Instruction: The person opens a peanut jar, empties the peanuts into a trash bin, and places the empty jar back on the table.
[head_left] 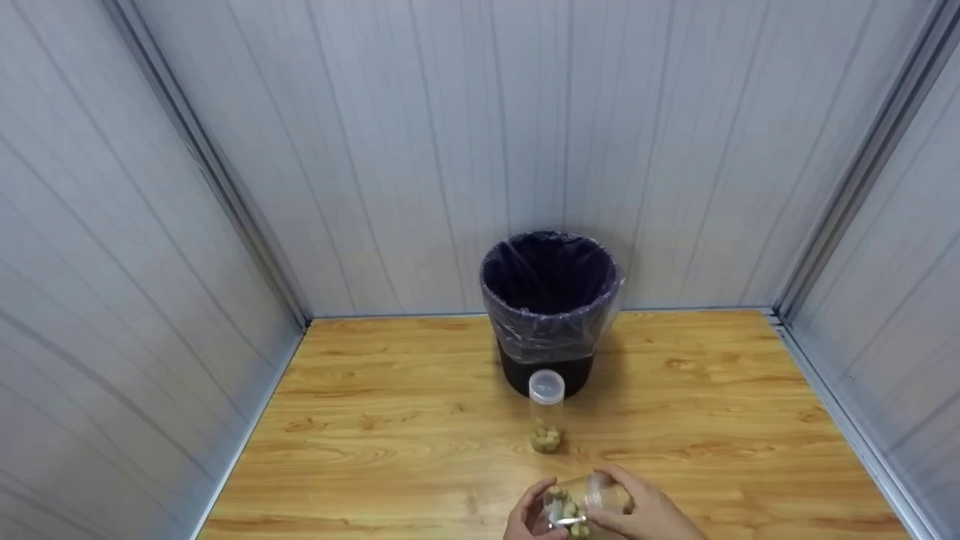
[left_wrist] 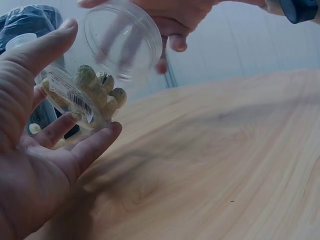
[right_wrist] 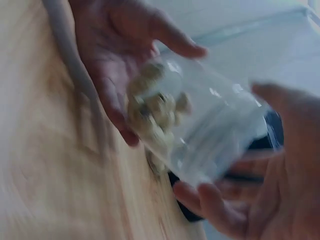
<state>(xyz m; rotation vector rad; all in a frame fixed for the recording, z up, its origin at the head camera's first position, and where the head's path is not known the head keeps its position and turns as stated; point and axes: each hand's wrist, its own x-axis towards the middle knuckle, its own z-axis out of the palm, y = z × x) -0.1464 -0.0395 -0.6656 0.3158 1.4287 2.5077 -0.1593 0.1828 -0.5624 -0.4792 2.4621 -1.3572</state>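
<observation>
A clear plastic jar [head_left: 574,501] lies tilted on its side between both hands, close over the front of the table. Tan, lumpy pieces like unshelled peanuts [left_wrist: 97,92] are gathered at its base end, beside a white barcode label [left_wrist: 72,95]. My left hand [head_left: 529,517] holds that end, thumb on one side and fingers underneath. At the opposite, wide round end, my right hand [head_left: 649,506] grips the jar, its thumb and fingers spread around the rim [left_wrist: 122,40]. The right wrist view is blurred; I cannot tell whether a lid sits on that end.
Just beyond the hands, a second clear jar [head_left: 547,412] with a whitish lid stands upright, tan pieces at its bottom. Behind it is a black bin [head_left: 551,371] lined with a plastic bag. Pale panel walls [head_left: 450,150] enclose the wooden table [head_left: 375,420].
</observation>
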